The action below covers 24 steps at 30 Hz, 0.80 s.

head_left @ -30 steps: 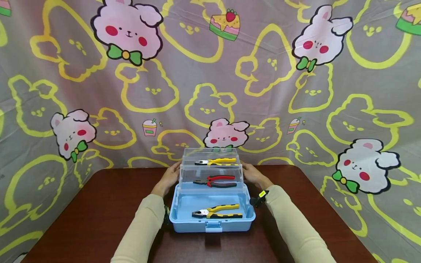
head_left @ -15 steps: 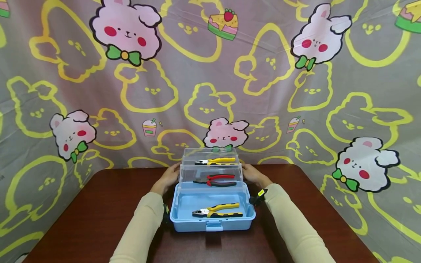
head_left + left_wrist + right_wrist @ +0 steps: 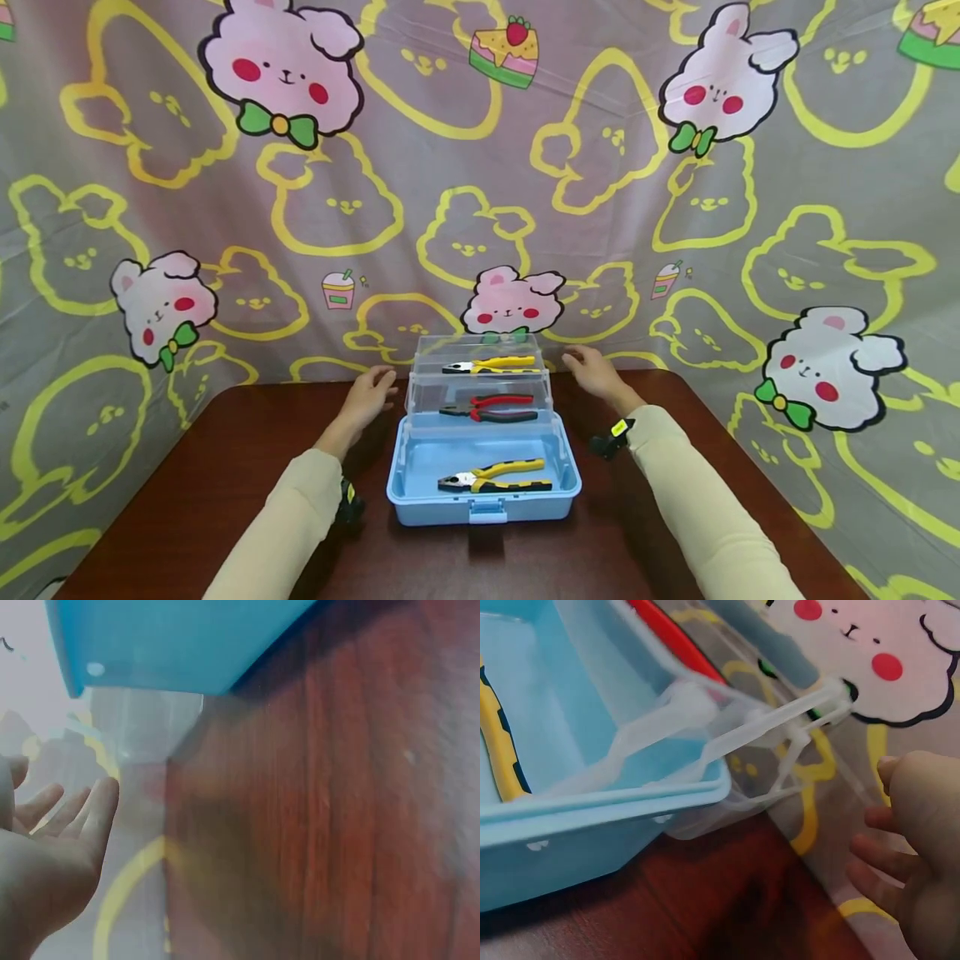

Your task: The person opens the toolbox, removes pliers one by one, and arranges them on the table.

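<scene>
A light-blue toolbox (image 3: 525,510) stands opened out on the dark reddish-brown table (image 3: 247,483), its front latch (image 3: 487,513) facing the wearer. In its base, close to the front wall, lies a pair of yellow-and-black combination pliers (image 3: 480,480), jaws to the left and handles spread. Above and behind the base, a lower clear tray (image 3: 431,427) carries red-and-black pliers (image 3: 476,410), also pointing left. Stepped higher at the back, an upper clear tray (image 3: 431,382) holds a second yellow-and-black pair (image 3: 480,366), turned the same way. In the right wrist view, pale plastic linkage arms (image 3: 772,724) rise from the base's side to the trays.

The left hand (image 3: 364,397) is just beside the trays on one side, apart from them, its fingers loosely bent and holding nothing. The right hand (image 3: 596,373) is near the upper tray's other side, also apart, with fingers relaxed and slightly curved around nothing. Behind the table hangs a grey cloth (image 3: 420,167) printed with cartoon rabbits and yellow outlines.
</scene>
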Each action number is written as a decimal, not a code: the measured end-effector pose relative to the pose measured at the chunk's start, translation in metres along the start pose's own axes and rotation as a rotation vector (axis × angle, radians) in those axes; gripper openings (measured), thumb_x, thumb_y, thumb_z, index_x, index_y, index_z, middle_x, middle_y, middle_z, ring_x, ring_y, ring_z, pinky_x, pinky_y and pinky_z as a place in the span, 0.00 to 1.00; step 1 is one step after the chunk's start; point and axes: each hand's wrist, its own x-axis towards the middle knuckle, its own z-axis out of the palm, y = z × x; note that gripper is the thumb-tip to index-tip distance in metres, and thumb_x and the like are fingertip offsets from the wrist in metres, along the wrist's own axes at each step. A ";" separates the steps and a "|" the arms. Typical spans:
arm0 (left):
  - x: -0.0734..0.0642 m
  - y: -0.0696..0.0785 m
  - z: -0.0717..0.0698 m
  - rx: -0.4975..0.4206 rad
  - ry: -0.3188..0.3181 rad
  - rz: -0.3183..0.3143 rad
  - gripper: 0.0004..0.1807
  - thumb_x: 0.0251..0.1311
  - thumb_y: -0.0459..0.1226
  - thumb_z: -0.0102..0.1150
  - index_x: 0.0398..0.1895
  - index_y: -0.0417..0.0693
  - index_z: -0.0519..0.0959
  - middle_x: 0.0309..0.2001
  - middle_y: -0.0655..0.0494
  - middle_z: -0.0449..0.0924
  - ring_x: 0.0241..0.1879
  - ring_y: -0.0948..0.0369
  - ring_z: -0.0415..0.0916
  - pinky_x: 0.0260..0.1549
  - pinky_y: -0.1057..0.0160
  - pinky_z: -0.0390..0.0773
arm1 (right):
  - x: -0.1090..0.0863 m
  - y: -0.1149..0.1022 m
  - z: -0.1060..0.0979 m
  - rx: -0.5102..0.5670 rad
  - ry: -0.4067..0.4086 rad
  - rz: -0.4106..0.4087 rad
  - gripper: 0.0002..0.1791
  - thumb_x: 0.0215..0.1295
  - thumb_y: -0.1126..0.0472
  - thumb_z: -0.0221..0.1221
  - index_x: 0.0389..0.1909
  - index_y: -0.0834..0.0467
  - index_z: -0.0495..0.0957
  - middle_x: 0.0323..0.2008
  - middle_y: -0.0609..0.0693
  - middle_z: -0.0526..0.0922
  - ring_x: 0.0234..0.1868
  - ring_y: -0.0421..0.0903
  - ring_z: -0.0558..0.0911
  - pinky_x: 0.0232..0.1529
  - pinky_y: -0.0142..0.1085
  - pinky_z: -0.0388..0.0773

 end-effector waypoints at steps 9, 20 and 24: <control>-0.039 0.014 0.006 0.263 0.082 0.162 0.32 0.82 0.52 0.45 0.73 0.35 0.67 0.67 0.35 0.71 0.63 0.39 0.72 0.59 0.41 0.72 | 0.000 -0.024 -0.011 -0.018 0.110 -0.117 0.23 0.83 0.52 0.51 0.66 0.64 0.76 0.61 0.63 0.80 0.60 0.63 0.78 0.58 0.57 0.74; -0.120 0.032 0.025 0.466 -0.013 0.177 0.50 0.69 0.58 0.62 0.77 0.29 0.57 0.74 0.30 0.60 0.71 0.36 0.62 0.63 0.35 0.65 | -0.006 -0.072 0.006 -0.120 0.004 -0.390 0.19 0.78 0.56 0.58 0.62 0.61 0.80 0.53 0.54 0.83 0.53 0.54 0.81 0.54 0.52 0.78; -0.136 0.030 0.033 0.452 -0.057 0.184 0.61 0.56 0.61 0.72 0.79 0.32 0.54 0.75 0.33 0.60 0.71 0.38 0.62 0.64 0.35 0.64 | -0.006 -0.082 0.016 -0.207 -0.078 -0.440 0.21 0.78 0.53 0.58 0.64 0.61 0.79 0.57 0.56 0.82 0.57 0.55 0.79 0.58 0.53 0.75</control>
